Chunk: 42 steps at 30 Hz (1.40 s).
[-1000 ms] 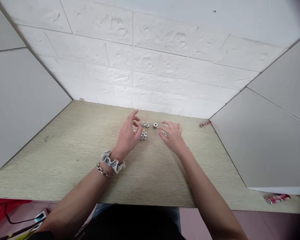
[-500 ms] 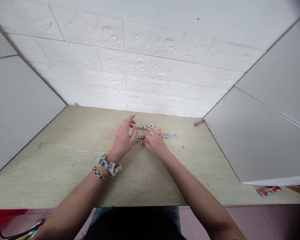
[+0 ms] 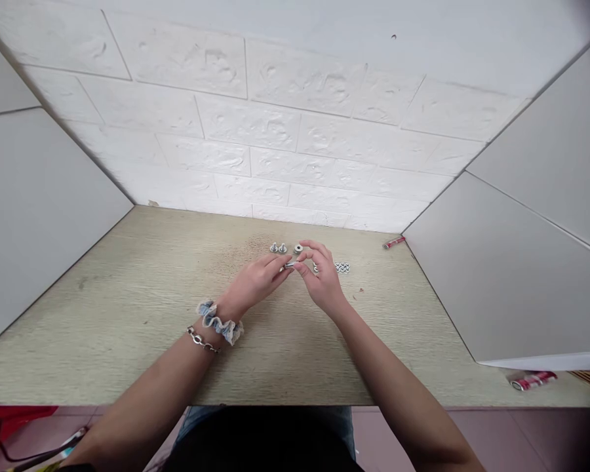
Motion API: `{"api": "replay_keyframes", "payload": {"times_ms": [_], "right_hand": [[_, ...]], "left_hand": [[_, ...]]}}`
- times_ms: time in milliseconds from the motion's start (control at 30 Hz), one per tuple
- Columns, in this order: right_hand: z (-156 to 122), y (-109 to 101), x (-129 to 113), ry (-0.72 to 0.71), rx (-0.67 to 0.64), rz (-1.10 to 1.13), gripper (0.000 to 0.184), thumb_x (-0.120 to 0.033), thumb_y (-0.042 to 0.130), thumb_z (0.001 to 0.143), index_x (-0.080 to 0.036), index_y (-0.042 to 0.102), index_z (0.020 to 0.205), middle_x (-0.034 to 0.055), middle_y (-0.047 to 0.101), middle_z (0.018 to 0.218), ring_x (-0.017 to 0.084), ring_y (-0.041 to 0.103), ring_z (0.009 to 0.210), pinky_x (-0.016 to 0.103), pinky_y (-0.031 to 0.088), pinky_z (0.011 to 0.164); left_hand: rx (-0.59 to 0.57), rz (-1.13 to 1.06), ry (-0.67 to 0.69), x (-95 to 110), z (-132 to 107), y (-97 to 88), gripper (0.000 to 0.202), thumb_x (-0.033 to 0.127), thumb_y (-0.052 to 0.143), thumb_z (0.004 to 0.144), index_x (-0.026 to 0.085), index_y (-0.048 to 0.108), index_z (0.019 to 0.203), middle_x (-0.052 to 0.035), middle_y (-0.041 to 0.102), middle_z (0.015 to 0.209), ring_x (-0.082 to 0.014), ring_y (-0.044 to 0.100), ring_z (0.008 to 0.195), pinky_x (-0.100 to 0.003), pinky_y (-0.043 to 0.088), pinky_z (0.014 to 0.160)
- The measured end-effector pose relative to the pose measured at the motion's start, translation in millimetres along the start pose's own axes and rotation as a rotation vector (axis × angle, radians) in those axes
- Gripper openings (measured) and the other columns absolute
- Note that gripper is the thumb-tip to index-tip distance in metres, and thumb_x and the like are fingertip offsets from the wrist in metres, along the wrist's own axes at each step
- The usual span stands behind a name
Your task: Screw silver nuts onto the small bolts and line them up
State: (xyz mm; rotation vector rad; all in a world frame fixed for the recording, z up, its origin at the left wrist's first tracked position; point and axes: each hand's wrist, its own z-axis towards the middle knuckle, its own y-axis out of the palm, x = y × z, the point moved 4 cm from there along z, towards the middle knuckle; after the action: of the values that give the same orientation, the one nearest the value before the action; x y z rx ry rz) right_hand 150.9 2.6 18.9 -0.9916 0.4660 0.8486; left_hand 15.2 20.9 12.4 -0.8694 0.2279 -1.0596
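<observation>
Two silver bolts (image 3: pixel 278 248) stand on their heads behind my hands. Beside them on the right is a round metal piece with a dark centre hole (image 3: pixel 298 248). A small silver bolt (image 3: pixel 290 265) shows between the fingertips of both hands. My left hand (image 3: pixel 255 278) is closed, palm down, with its fingertips on this bolt; what lies under the palm is hidden. My right hand (image 3: pixel 323 278) pinches the bolt's other end between thumb and index finger, other fingers curved. Rows of small nuts (image 3: pixel 343 267) lie partly hidden behind my right hand.
The wooden tabletop (image 3: pixel 128 295) meets a white brick-pattern wall (image 3: pixel 275 131), with grey panels (image 3: pixel 531 275) on either side. One red battery (image 3: pixel 394 242) lies at the back right, another red battery (image 3: pixel 533 381) near the front right. Reddish specks dot the table's middle.
The front cluster of bolts has gone from sight around my left hand. My left hand has come right and flattened; my right hand has shifted right. Both sets of fingertips now meet at a bolt.
</observation>
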Motion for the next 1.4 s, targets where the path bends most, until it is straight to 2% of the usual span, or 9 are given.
{"api": "replay_keyframes", "payload": {"times_ms": [100,200,267,333,433,567,800,1200,1400], "right_hand": [[1.5,-0.5,6.5,0.005,0.002,-0.011,0.017,-0.036,0.046,0.082,-0.022,0.055,0.081,0.0052,0.051,0.117,0.019,0.043,0.112,0.037,0.032,0.095],[5.1,-1.2,18.0,-0.022,0.047,-0.064,0.025,-0.036,0.038,0.086,-0.021,0.054,0.098,0.0067,0.05,0.12,0.018,0.042,0.113,0.035,0.031,0.095],[9.3,0.8,28.9,-0.009,0.059,-0.166,0.033,-0.035,0.036,0.086,-0.02,0.048,0.113,0.0078,0.05,0.12,0.018,0.041,0.113,0.036,0.03,0.096],[15.3,5.9,41.8,0.059,0.015,-0.326,0.036,-0.035,0.038,0.085,-0.021,0.048,0.117,0.0081,0.05,0.119,0.02,0.042,0.111,0.04,0.027,0.096],[26.0,14.0,56.8,0.15,-0.084,-0.518,0.033,-0.039,0.041,0.084,-0.024,0.056,0.109,0.0085,0.052,0.115,0.024,0.042,0.107,0.048,0.022,0.096],[40.4,22.3,62.1,0.129,-0.167,-0.616,0.033,-0.045,0.042,0.082,-0.021,0.061,0.096,0.0091,0.052,0.11,0.027,0.042,0.105,0.056,0.017,0.094],[51.3,35.9,70.5,0.218,-0.297,-0.689,0.03,-0.044,0.045,0.08,-0.019,0.062,0.082,0.0073,0.054,0.103,0.025,0.042,0.103,0.057,0.01,0.096],[52.7,38.0,75.3,0.217,-0.309,-0.697,0.03,-0.042,0.042,0.083,-0.02,0.061,0.077,0.0068,0.056,0.102,0.025,0.044,0.102,0.058,0.011,0.096],[51.7,37.3,72.8,0.174,-0.301,-0.698,0.03,-0.042,0.04,0.084,-0.021,0.062,0.083,0.0065,0.056,0.103,0.024,0.044,0.101,0.059,0.009,0.096]], "left_hand": [[-0.007,-0.048,-0.048,-2.2,0.8,2.5,0.025,0.027,0.045,0.085,0.016,0.054,0.106,-0.008,0.064,0.097,-0.0145,0.061,0.083,-0.027,0.051,0.073],[0.028,-0.049,-0.103,-3.2,1.2,2.3,0.024,0.027,0.046,0.084,0.016,0.056,0.103,-0.007,0.065,0.097,-0.0141,0.062,0.083,-0.027,0.051,0.075],[0.073,-0.032,-0.139,-3.9,1.3,1.0,0.023,0.028,0.047,0.084,0.016,0.057,0.101,-0.0065,0.066,0.094,-0.014,0.062,0.082,-0.027,0.051,0.075],[0.101,-0.021,-0.16,-4.2,1.4,-0.1,0.023,0.028,0.048,0.084,0.015,0.058,0.1,-0.0062,0.066,0.091,-0.0139,0.062,0.081,-0.026,0.05,0.075],[0.098,-0.024,-0.172,-4.1,1.5,-0.6,0.023,0.028,0.048,0.084,0.016,0.059,0.099,-0.0057,0.067,0.09,-0.0136,0.062,0.08,-0.026,0.05,0.075],[0.086,-0.017,-0.155,-2.6,1.3,-1.5,0.023,0.027,0.048,0.084,0.017,0.057,0.103,-0.0047,0.066,0.092,-0.0129,0.061,0.08,-0.026,0.05,0.075],[0.143,-0.014,-0.141,-0.5,1.5,-6.6,0.024,0.025,0.049,0.083,0.017,0.056,0.105,-0.0039,0.065,0.089,-0.0114,0.06,0.08,-0.023,0.049,0.075],[0.172,-0.006,-0.136,1.8,1.7,-9.8,0.025,0.024,0.049,0.083,0.018,0.055,0.107,-0.0041,0.064,0.089,-0.0116,0.059,0.081,-0.023,0.047,0.075],[0.167,-0.002,-0.141,1.2,1.6,-9.4,0.025,0.024,0.049,0.084,0.019,0.055,0.107,-0.0039,0.064,0.087,-0.0119,0.059,0.079,-0.023,0.047,0.072]]}}
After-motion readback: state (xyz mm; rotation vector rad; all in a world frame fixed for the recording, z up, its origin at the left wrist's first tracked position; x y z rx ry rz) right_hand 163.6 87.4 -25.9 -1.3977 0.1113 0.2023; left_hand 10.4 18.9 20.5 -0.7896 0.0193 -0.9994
